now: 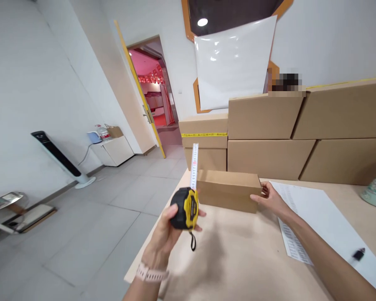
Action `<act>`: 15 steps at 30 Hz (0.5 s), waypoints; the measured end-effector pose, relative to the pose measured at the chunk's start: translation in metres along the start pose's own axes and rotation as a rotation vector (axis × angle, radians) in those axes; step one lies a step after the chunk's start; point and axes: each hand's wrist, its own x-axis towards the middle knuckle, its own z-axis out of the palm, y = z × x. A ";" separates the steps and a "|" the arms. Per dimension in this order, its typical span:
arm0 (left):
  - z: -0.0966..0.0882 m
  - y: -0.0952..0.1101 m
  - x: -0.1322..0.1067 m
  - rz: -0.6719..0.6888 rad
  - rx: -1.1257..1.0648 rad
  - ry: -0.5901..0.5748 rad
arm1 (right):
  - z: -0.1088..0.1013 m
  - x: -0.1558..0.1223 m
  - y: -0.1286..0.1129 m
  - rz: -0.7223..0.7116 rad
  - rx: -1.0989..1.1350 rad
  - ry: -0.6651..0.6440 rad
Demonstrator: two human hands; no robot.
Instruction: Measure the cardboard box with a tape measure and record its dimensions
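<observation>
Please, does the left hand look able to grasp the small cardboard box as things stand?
Probably not: the left hand is near the small cardboard box, but its grip seems occupied by the black-and-yellow tape measure.

Tape measure (185,209) – black and yellow

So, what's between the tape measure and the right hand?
The small box, resting on the table, shows between them in the head view; the right hand is at its right end.

To the small box's (225,195) front left, the left hand (166,232) grips; at its right end, the right hand (272,201) extends its thumb.
</observation>
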 end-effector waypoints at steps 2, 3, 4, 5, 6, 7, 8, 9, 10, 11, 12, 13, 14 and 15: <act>0.010 -0.006 -0.020 -0.073 -0.056 -0.075 | -0.004 -0.001 0.000 -0.022 -0.011 -0.041; 0.015 -0.010 -0.028 -0.123 -0.072 -0.112 | -0.007 -0.001 -0.002 -0.032 -0.006 -0.059; 0.020 -0.015 -0.036 -0.171 -0.083 -0.145 | -0.012 -0.002 -0.007 -0.042 0.001 -0.065; 0.024 -0.019 -0.041 -0.212 -0.088 -0.164 | -0.017 -0.002 -0.013 -0.051 -0.002 -0.052; 0.028 -0.024 -0.045 -0.243 -0.086 -0.175 | -0.021 -0.002 -0.022 -0.061 -0.021 -0.024; 0.032 -0.028 -0.047 -0.263 -0.082 -0.178 | -0.025 -0.002 -0.032 -0.074 -0.058 0.010; 0.035 -0.032 -0.047 -0.276 -0.076 -0.177 | -0.028 0.000 -0.043 -0.095 -0.107 0.040; 0.039 -0.036 -0.046 -0.287 -0.072 -0.173 | -0.029 0.002 -0.055 -0.124 -0.161 0.050; 0.043 -0.040 -0.043 -0.294 -0.072 -0.169 | -0.028 0.005 -0.066 -0.164 -0.217 0.044; 0.046 -0.044 -0.040 -0.297 -0.077 -0.167 | -0.026 0.008 -0.075 -0.209 -0.268 0.025; 0.050 -0.048 -0.036 -0.296 -0.088 -0.163 | -0.022 0.013 -0.083 -0.257 -0.310 0.002; 0.053 -0.052 -0.032 -0.291 -0.105 -0.156 | -0.017 0.017 -0.088 -0.305 -0.345 -0.020; 0.055 -0.055 -0.029 -0.283 -0.121 -0.145 | -0.012 0.021 -0.092 -0.351 -0.374 -0.039; 0.058 -0.058 -0.026 -0.277 -0.138 -0.135 | -0.007 0.026 -0.094 -0.390 -0.401 -0.057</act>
